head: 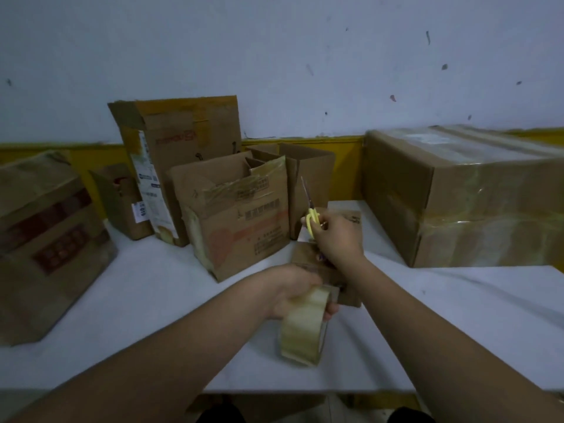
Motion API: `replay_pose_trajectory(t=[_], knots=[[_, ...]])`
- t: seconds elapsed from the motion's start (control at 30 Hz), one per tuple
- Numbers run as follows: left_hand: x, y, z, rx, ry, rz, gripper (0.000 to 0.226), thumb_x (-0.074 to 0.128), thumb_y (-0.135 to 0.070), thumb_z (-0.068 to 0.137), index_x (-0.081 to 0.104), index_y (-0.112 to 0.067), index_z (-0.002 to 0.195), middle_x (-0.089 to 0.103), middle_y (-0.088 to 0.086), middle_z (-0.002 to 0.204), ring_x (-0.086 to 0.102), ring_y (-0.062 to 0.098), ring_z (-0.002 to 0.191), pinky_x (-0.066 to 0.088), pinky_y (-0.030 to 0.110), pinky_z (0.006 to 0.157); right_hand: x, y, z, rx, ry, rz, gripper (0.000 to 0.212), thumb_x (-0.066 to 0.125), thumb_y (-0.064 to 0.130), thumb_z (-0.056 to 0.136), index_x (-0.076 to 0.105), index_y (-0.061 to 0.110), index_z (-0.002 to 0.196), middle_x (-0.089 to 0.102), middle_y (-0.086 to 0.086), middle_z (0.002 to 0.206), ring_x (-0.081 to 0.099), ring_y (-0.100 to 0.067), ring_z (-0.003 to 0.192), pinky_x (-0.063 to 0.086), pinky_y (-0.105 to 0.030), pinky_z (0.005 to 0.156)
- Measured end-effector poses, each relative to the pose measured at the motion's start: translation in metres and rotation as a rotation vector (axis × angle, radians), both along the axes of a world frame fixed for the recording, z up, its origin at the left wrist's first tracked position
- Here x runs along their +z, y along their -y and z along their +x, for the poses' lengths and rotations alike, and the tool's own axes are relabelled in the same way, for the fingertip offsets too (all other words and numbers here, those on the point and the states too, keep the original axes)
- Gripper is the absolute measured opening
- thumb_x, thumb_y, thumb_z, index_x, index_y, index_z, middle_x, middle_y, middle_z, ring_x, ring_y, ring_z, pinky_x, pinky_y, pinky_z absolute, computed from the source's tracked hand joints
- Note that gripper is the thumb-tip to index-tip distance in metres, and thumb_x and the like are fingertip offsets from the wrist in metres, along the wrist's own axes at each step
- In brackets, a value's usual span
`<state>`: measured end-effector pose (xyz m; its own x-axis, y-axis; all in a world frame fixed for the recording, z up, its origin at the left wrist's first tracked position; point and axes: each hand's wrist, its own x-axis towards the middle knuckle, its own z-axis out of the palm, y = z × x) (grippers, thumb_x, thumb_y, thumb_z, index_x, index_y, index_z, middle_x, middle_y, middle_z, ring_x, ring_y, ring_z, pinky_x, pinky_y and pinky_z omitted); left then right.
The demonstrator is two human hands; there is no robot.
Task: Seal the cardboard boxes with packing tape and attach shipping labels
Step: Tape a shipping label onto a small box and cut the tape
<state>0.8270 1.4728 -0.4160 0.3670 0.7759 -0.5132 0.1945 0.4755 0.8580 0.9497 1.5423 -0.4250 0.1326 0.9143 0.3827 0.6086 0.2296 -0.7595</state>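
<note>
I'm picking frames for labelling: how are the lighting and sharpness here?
Head view: dim and bluish overall; left hand and tape roll motion-smeared; scissors in the right hand soft; glare on the large taped box; wide-angle bending at the edges.

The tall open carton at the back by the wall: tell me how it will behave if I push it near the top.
The tall carton would probably tip: it stands upright on a narrow end. Its open, torn top flaps suggest it would flex. It may be light, though its contents are hidden.
</note>
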Motion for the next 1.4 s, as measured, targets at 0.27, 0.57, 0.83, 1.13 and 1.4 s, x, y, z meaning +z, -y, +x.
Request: replay_pose_trajectory(t=[0.27,0.57,0.83,1.13,1.4], knots=[[-0.004,0.027,-0.004,0.091,0.198,-0.11,0.03,0.043,-0.017,0.102,0.063,0.005,0.104,0.07,0.019,0.079,0.069,0.024,0.059,0.057,0.029,0.053,0.021,0.016,0.0,0.161,-0.131,-0.2,0.044,0.052,0.061,0.093,0.059,0.028,0.121,0.063,0.003,0.101,0.06,-0.015,0.089,0.043,-0.024,0.068],[-0.01,0.028,-0.005,0.144,0.242,-0.075,0.024,0.047,-0.017,0.099,0.064,0.0,0.099,0.068,0.019,0.075,0.065,0.024,0.056,0.053,0.029,0.054,0.068,0.106,0.142,0.571,0.113,-0.957,0.075,0.058,0.078,0.07,0.071,0.021,0.117,0.047,-0.001,0.088,0.022,-0.012,0.059,0.022,-0.021,0.052],[-0.011,0.029,-0.002,0.158,0.226,-0.064,0.022,0.046,-0.017,0.098,0.062,-0.002,0.096,0.064,0.017,0.07,0.061,0.023,0.052,0.052,0.026,0.051,0.058,0.083,0.122,0.662,0.205,-1.205,0.079,0.046,0.077,0.084,0.066,0.012,0.126,0.049,0.004,0.08,0.021,-0.006,0.054,0.022,-0.013,0.044],[-0.01,0.027,0.001,0.176,0.152,-0.017,0.027,0.049,-0.023,0.1,0.062,0.0,0.106,0.065,0.016,0.065,0.062,0.023,0.049,0.052,0.025,0.047,0.041,0.056,0.082,0.707,0.23,-1.212,0.072,0.054,0.075,0.078,0.07,0.015,0.114,0.048,0.006,0.073,0.021,-0.004,0.051,0.019,-0.012,0.042],[-0.003,0.024,-0.004,0.136,0.111,-0.021,0.023,0.045,-0.02,0.101,0.062,-0.004,0.102,0.069,0.016,0.067,0.066,0.022,0.053,0.055,0.027,0.054,0.043,0.059,0.085,0.722,0.172,-1.054,0.032,0.057,0.052,0.086,0.079,0.029,0.084,0.052,0.006,0.061,0.026,-0.006,0.05,0.021,-0.014,0.045]])
